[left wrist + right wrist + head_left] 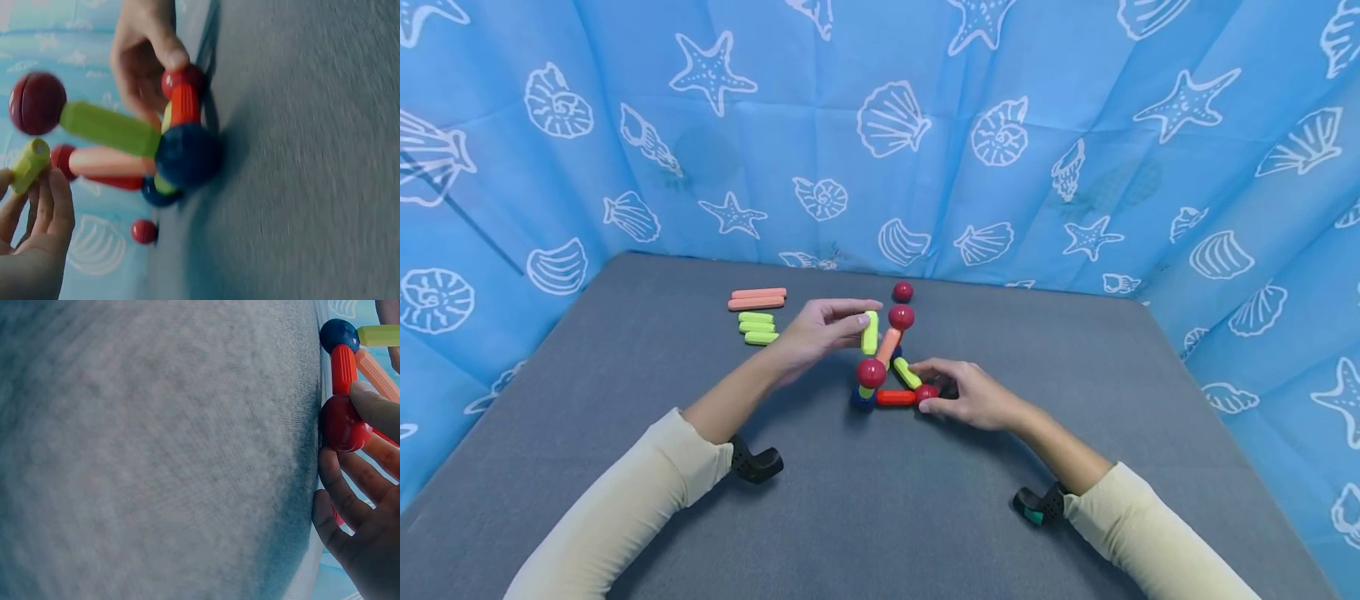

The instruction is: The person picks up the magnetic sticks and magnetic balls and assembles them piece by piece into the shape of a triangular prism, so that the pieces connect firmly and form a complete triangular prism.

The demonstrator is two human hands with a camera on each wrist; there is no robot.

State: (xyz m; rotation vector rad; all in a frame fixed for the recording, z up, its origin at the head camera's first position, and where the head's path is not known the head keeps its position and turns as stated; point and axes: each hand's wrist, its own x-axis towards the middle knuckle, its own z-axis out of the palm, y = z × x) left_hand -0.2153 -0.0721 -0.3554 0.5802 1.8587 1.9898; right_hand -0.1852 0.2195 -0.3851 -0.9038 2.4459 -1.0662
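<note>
My left hand (814,335) pinches a short yellow-green stick (870,332) between thumb and fingers, held up beside a built frame of balls and sticks. At the frame's lower right corner, my right hand (976,395) grips a red ball (345,424) with thumb and fingers. From that ball a red stick (895,398) runs to a dark blue ball (189,156), and a yellow-green stick (907,372) runs backward. A green stick (111,128) rises from the blue ball to a raised red ball (871,373). Behind it, an orange stick (889,345) slants near another raised red ball (901,317).
A loose red ball (902,292) lies behind the frame. To the left lie two orange sticks (756,303) and several yellow-green sticks (757,327). The grey tabletop (880,517) ends at a blue shell-patterned curtain (820,100). Each wrist carries a black camera mount (757,463).
</note>
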